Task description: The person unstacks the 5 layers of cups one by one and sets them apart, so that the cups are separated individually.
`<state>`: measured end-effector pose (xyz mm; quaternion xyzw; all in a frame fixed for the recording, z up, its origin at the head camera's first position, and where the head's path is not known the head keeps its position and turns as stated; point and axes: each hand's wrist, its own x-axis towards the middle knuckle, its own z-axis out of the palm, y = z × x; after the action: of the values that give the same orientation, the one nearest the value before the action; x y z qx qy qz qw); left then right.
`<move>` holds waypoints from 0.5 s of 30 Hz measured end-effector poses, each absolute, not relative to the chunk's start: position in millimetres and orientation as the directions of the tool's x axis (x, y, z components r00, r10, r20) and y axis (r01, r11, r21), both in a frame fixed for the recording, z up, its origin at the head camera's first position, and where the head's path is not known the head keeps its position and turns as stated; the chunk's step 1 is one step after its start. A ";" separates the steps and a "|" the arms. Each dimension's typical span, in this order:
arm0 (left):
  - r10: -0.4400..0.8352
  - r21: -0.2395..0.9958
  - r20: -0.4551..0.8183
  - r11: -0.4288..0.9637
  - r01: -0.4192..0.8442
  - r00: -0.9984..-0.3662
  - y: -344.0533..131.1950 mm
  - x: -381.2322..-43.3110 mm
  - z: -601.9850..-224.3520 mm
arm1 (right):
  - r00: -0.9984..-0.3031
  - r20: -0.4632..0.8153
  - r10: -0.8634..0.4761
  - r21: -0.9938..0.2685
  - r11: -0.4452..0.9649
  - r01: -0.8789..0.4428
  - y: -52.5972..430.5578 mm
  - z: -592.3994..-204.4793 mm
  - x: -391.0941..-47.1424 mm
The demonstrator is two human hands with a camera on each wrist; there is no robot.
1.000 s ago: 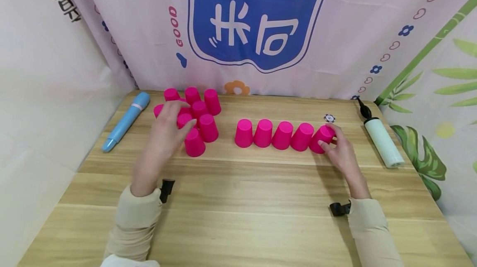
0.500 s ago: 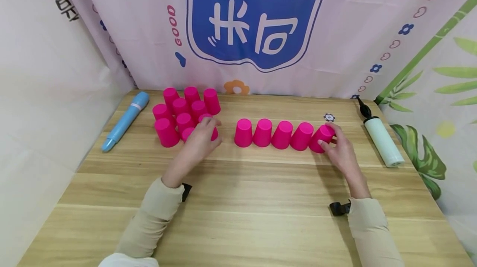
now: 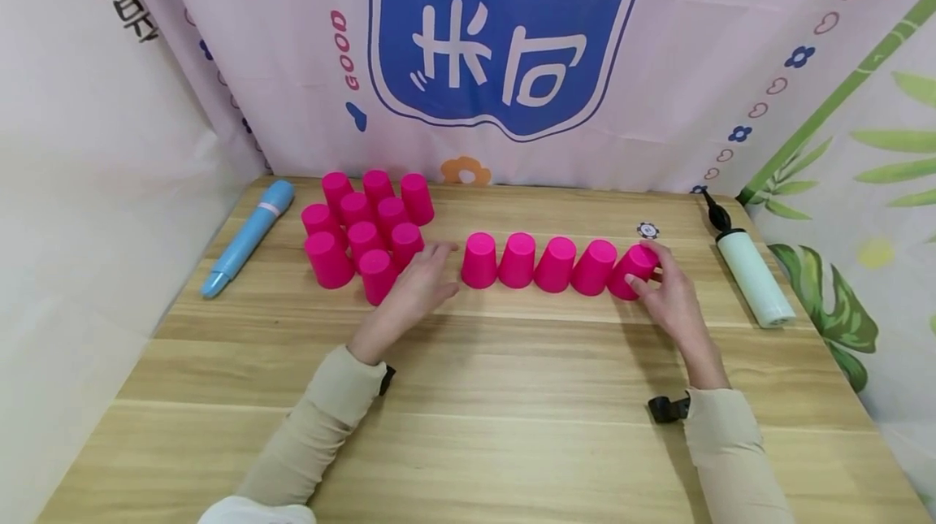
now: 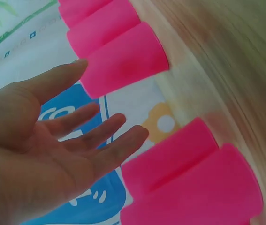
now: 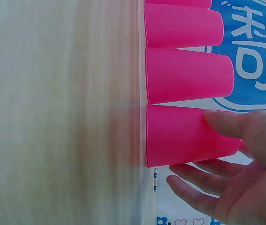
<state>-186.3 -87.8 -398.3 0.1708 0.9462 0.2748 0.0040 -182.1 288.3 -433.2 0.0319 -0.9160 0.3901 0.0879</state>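
Note:
Five upside-down pink cups stand in a row (image 3: 554, 264) across the middle of the wooden table (image 3: 468, 426). My right hand (image 3: 658, 284) holds the rightmost cup (image 3: 633, 268), thumb on its near side and fingers round the far side; the right wrist view shows the thumb lying on this cup (image 5: 179, 136). A cluster of several more pink cups (image 3: 361, 223) stands at the back left. My left hand (image 3: 427, 280) lies between the cluster and the row's left cup (image 3: 478, 260), fingers straight and holding nothing. Its bare palm (image 4: 53, 140) fills the left wrist view.
A blue pen-shaped tool (image 3: 249, 237) lies at the far left. A white hand pump (image 3: 753, 279) lies at the right, with a small poker chip (image 3: 647, 230) behind the row. Printed cloth walls close in the back and sides.
My left hand has left the cup cluster and moved right, toward the row's left end, now holding nothing. The right hand has stayed on the rightmost cup.

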 end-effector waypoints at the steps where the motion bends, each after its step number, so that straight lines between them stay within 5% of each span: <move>1: 0.322 0.532 0.086 0.785 0.317 -0.943 -84.3 -188.1 -398.7 | -0.982 0.186 0.011 -0.708 0.694 -0.127 288.5 -432.9 -182.0; 15: 0.208 0.622 0.064 0.756 0.202 -0.976 -44.2 -212.2 -407.6 | -0.981 0.195 0.023 -0.714 0.689 -0.126 287.8 -434.4 -182.0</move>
<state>-212.2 -44.2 -407.6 0.1092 0.9371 0.3314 0.0043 -182.0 287.8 -434.4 0.0281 -0.9140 0.3935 0.0944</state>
